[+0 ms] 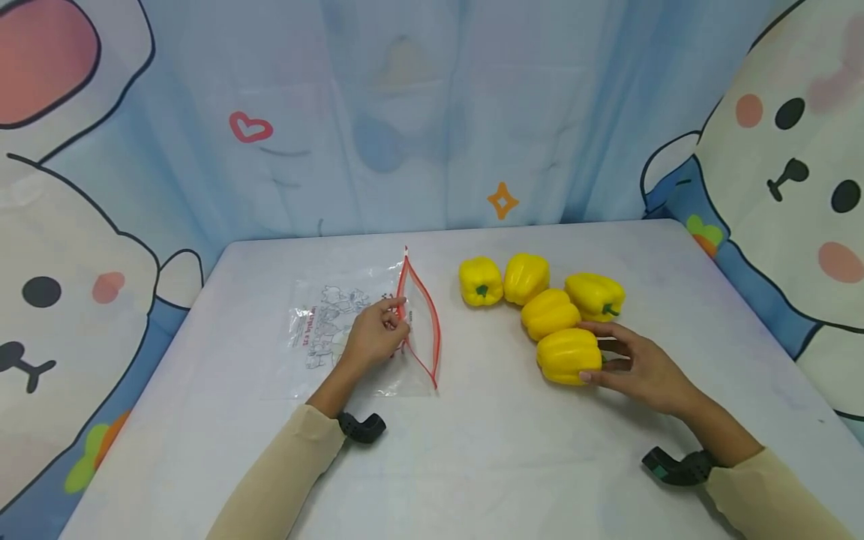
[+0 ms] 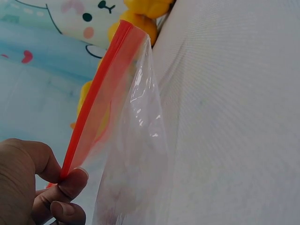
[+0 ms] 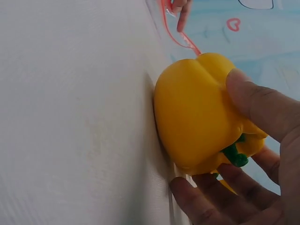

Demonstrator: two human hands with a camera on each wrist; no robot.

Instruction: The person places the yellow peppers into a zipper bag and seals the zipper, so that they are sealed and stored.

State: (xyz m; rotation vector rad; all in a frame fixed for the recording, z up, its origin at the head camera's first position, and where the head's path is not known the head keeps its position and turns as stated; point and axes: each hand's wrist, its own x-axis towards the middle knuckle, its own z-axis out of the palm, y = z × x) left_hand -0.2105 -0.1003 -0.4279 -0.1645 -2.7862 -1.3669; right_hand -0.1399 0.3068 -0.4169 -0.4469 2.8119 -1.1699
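My left hand (image 1: 375, 334) pinches one side of the red zip edge of a clear plastic zip bag (image 1: 418, 381). The bag lies flat with printed drawings on it, and its mouth gapes toward the right. In the left wrist view, thumb and finger hold the red strip (image 2: 89, 112). My right hand (image 1: 637, 367) holds the nearest yellow bell pepper (image 1: 568, 356), thumb on one side and fingers round the other. The right wrist view shows this pepper (image 3: 201, 112) on its side, green stem toward the palm, at the table surface.
More yellow bell peppers lie just beyond the held one: one touching it (image 1: 550, 313), one to the right (image 1: 594, 295), and two at the back, a middle one (image 1: 526, 278) and a left one (image 1: 481, 281). A white-covered table (image 1: 472, 465) meets a blue cartoon curtain (image 1: 432, 150) behind.
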